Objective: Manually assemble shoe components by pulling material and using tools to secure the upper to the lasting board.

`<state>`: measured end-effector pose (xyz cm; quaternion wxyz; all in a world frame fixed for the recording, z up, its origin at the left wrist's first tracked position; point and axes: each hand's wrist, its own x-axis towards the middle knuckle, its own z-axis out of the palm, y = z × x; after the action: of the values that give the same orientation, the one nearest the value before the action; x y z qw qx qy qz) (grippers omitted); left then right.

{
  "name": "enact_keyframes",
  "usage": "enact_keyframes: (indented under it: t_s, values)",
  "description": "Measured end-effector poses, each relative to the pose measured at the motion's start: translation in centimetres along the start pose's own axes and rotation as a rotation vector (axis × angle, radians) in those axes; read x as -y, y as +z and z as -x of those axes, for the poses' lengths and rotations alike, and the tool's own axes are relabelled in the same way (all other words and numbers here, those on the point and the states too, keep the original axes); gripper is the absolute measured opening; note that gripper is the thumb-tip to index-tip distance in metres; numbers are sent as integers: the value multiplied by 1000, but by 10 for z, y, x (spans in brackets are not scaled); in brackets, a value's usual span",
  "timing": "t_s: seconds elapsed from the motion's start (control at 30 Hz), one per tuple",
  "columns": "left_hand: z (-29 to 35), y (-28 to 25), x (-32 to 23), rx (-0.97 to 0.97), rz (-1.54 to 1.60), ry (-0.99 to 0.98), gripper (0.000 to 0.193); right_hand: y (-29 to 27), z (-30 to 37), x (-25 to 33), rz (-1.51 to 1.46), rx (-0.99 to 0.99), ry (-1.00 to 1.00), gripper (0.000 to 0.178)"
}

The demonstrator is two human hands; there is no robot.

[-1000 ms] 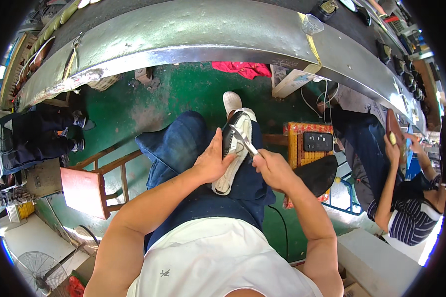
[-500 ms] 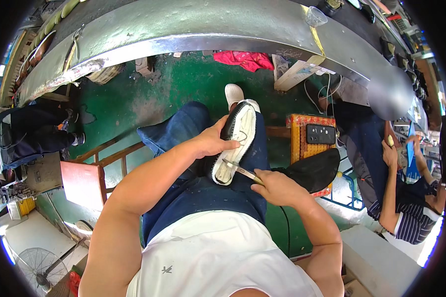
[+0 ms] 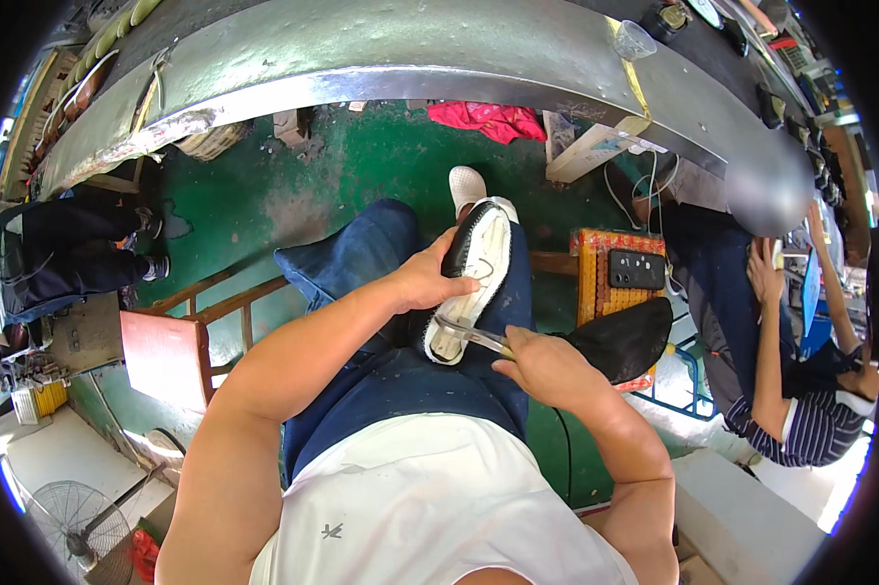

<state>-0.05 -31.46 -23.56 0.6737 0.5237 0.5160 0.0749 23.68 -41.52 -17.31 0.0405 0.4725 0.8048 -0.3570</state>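
Note:
A black shoe upper with a pale, sole-less underside (image 3: 491, 249) rests on my lap, bottom up, its toe pointing away from me. Stitches run along its edge, and a dark loop of thread lies on the underside. My left hand (image 3: 428, 279) is wrapped round the shoe's left side, thumb pressed on the underside. In my closed right hand (image 3: 554, 368) is a slim metal hand tool with a yellowish handle (image 3: 478, 336). Its metal end touches or hovers just over the near part of the underside; its exact kind is unclear.
A metal-edged workbench (image 3: 362, 86) curves across the far side. To my right, a black phone (image 3: 636, 269) lies on a beaded seat (image 3: 595, 297), beside a black cloth-like item (image 3: 620, 341). A wooden stool (image 3: 167, 353) stands left. Another person (image 3: 800, 414) works at right.
The metal end of the tool has shifted slightly left and lies flatter against the shoe's near part. My left hand keeps its hold. At right, the other person's hands have moved.

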Motion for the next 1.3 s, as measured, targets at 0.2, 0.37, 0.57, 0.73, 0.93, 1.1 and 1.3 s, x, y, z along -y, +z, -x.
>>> enact_keyframes:
  t_s: [0.2, 0.37, 0.57, 0.73, 0.93, 1.1, 1.3]
  values:
    - [-16, 8, 1, 60, 139, 91, 99, 54, -7, -25, -48, -333, -25, 35]
    - [-18, 7, 36, -50, 49, 156, 96, 29, 11, -15, -220, 94, 138, 41]
    - [-24, 27, 32, -83, -31, 200, 99, -2, 6, -8, 89, 88, 51, 43]
    - [-21, 21, 38, -74, 39, 171, 99, 41, 13, -24, -136, -83, 36, 43]
    - [-17, 26, 30, -131, -111, 113, 102, 20, 17, -13, -21, 53, 34, 46]
    - [-14, 34, 28, -168, -129, 95, 104, 31, 18, -32, 67, -17, -21, 49]
    - [4, 30, 80, -5, -16, 208, 121, 58, 34, -42, -149, 15, 124, 53]
